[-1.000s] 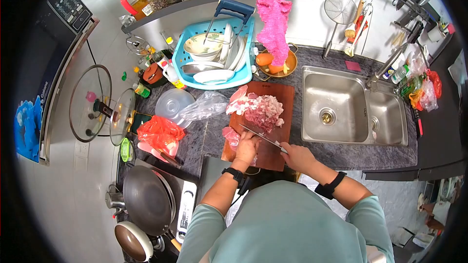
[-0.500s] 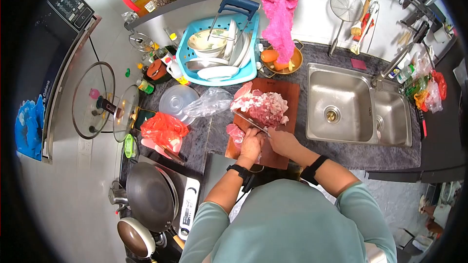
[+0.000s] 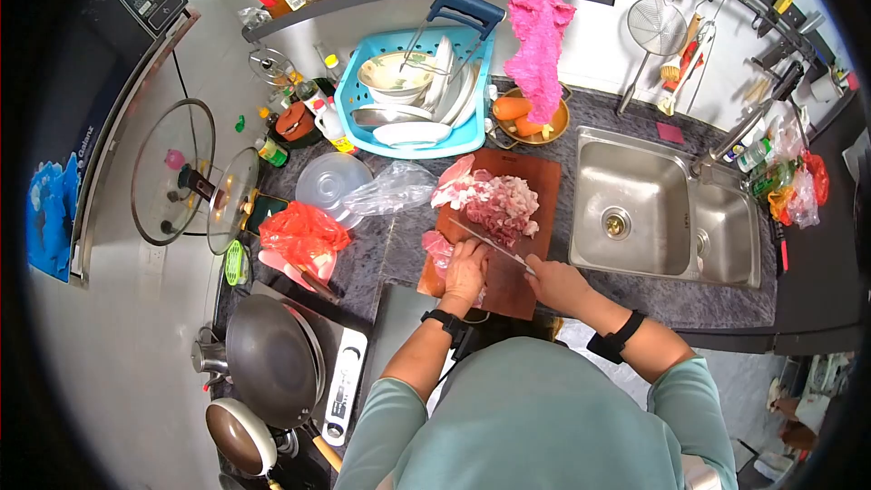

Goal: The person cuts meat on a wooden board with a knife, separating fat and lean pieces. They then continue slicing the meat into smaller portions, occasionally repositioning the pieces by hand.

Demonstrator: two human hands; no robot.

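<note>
A kitchen knife (image 3: pixel 493 244) is in my right hand (image 3: pixel 555 285), whose fingers wrap round its handle. Its blade points up and left across the reddish wooden cutting board (image 3: pixel 515 295). My left hand (image 3: pixel 466 270), fingers bent, presses on a piece of raw meat (image 3: pixel 439 252) at the board's left side. The hand covers part of that piece. Beyond the blade lies a pile of chopped raw meat (image 3: pixel 499 202), pink with pale fat, and a larger slice rests at its upper left.
A double steel sink (image 3: pixel 632 259) lies to the right. Behind the board stand a blue dish rack (image 3: pixel 340 100) and a bowl of carrots (image 3: pixel 567 118). To the left are a crumpled plastic bag (image 3: pixel 392 189), a red bag (image 3: pixel 302 231) and a wok (image 3: pixel 269 363).
My right hand has moved right and slightly down with the knife, away from my left hand. My left hand stays on the meat. The whole view has shifted slightly.
</note>
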